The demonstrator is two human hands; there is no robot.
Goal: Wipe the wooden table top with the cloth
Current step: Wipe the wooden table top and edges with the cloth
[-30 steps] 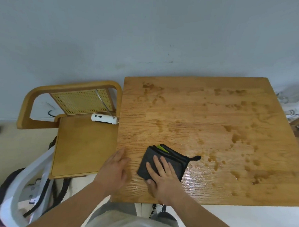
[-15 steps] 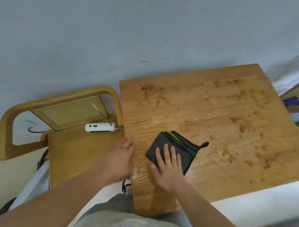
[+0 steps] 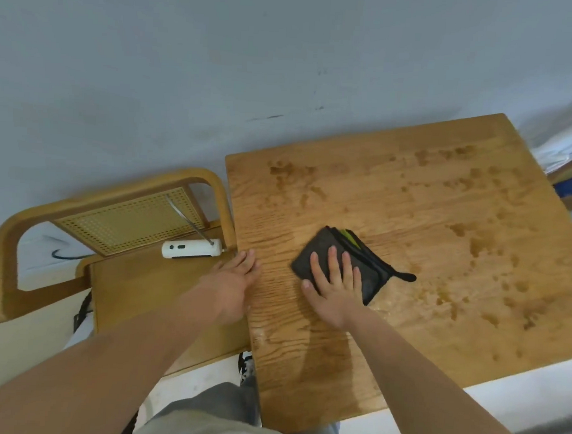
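A folded dark grey cloth (image 3: 368, 263) with a green inner layer lies on the wooden table top (image 3: 425, 223), left of its middle. My right hand (image 3: 332, 284) presses flat on the cloth, fingers spread. My left hand (image 3: 234, 280) rests flat on the table's left edge, fingers together, holding nothing. Dark wet blotches cover the far and right parts of the table; a shiny wet streak runs from the cloth toward the near edge.
A wooden chair (image 3: 119, 252) with a cane back stands against the table's left side. A white handheld device (image 3: 191, 249) with a metal rod lies on its seat. A grey wall is behind; cluttered items (image 3: 571, 183) sit at the far right.
My right hand has slid the cloth away from the near edge toward the table's middle. My left hand has shifted along the left edge. The view has tilted and turned left.
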